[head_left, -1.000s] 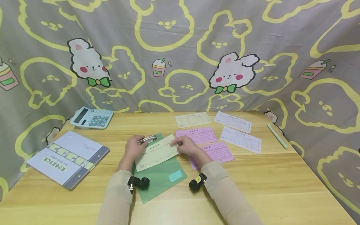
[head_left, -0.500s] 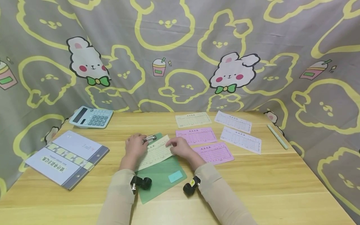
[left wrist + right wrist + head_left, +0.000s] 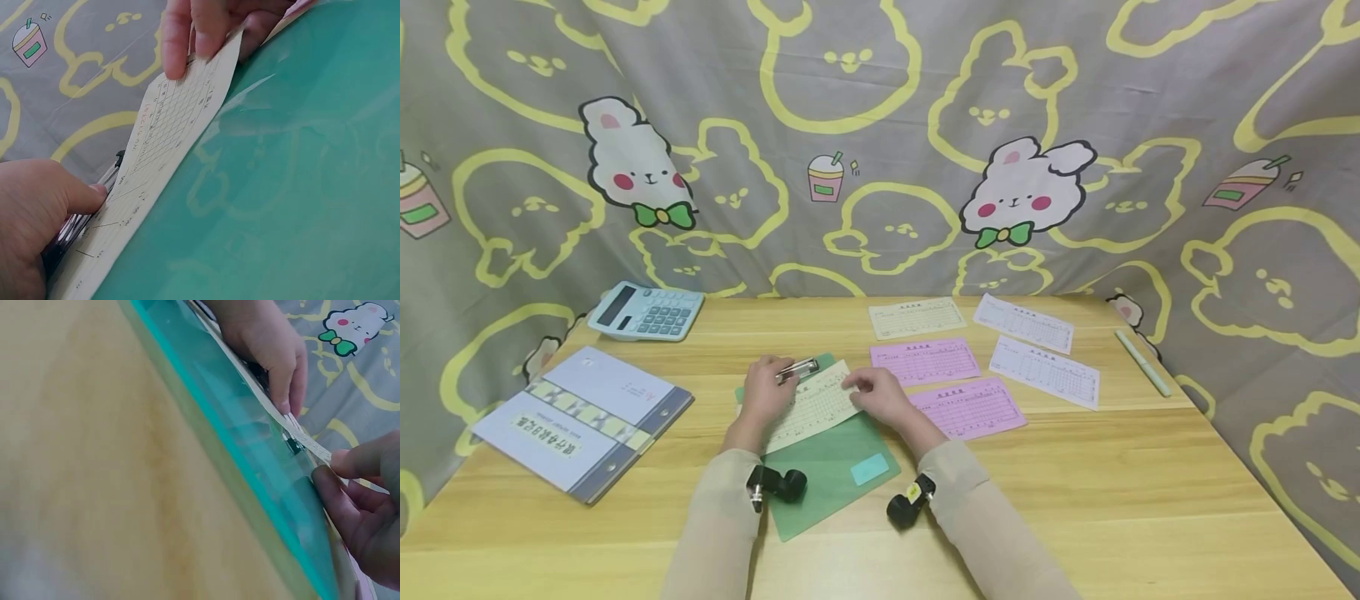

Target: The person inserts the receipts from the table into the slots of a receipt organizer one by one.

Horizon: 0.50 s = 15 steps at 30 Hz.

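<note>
A translucent green clipboard [image 3: 827, 475] lies in the middle of the table in the head view, its metal clip [image 3: 797, 370] at the far left edge. My left hand [image 3: 767, 392] grips the clip, and its thumb lies along the clip beside the paper in the left wrist view. Over the board slants a cream printed slip [image 3: 816, 408], its left end running under the left hand at the clip. My right hand [image 3: 880, 396] pinches the slip's far right end between thumb and fingers, plain in the right wrist view [image 3: 369, 494].
Two pink slips [image 3: 925, 361], two white slips [image 3: 1045, 371] and another cream slip [image 3: 917, 318] lie to the right. A pale green pen [image 3: 1142, 364] rests near the right edge. At left are a blue calculator [image 3: 647, 314] and a ledger book [image 3: 580, 425]. A patterned curtain [image 3: 895, 150] hangs behind.
The right hand has moved left with the slip, bringing the slip's left end in under the clip side. The left hand has shifted slightly along the clip. The lower pink slip shows more.
</note>
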{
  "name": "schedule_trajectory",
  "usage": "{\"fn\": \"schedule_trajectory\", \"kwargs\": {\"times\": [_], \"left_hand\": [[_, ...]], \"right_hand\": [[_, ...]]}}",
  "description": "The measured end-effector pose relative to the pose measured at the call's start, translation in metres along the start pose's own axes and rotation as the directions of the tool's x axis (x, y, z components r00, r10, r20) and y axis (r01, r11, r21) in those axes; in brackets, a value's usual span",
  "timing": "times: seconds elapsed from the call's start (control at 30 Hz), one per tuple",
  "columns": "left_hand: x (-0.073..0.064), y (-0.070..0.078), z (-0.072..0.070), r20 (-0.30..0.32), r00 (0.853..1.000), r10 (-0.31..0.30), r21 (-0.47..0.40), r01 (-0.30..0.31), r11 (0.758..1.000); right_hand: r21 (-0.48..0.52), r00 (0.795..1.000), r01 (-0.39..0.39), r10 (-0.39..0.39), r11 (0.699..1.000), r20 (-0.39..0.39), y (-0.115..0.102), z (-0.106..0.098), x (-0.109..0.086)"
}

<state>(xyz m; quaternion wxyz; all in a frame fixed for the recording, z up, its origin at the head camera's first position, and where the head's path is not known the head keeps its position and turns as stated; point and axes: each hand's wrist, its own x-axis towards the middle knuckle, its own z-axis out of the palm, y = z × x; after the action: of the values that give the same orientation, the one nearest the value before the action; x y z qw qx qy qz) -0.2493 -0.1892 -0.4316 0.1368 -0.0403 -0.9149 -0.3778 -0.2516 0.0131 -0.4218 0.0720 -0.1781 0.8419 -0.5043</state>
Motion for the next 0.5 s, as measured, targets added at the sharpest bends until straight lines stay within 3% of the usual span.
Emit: {"fn": "schedule_trajectory", "kwargs": {"times": [0.2, 0.37, 0.5], "left_hand": [[0.001, -0.005, 0.001, 0.018, 1.000, -0.017, -0.019, 0.017, 1.000], [0.002, -0.006, 0.002, 0.025, 0.999, -0.020, -0.012, 0.020, 1.000], [0.002, -0.005, 0.001, 0.029, 1.000, 0.003, 0.026, -0.004, 1.000]], "right_hand": [[0.147, 0.999, -0.004, -0.003, 0.989, 0.053, 0.001, -0.002, -0.010], [0.163, 0.999, 0.005, -0.012, 0.987, 0.045, -0.004, 0.002, -0.015], [0.177, 0.999, -0.037, 0.037, 0.983, 0.000, -0.008, 0.007, -0.014]]}}
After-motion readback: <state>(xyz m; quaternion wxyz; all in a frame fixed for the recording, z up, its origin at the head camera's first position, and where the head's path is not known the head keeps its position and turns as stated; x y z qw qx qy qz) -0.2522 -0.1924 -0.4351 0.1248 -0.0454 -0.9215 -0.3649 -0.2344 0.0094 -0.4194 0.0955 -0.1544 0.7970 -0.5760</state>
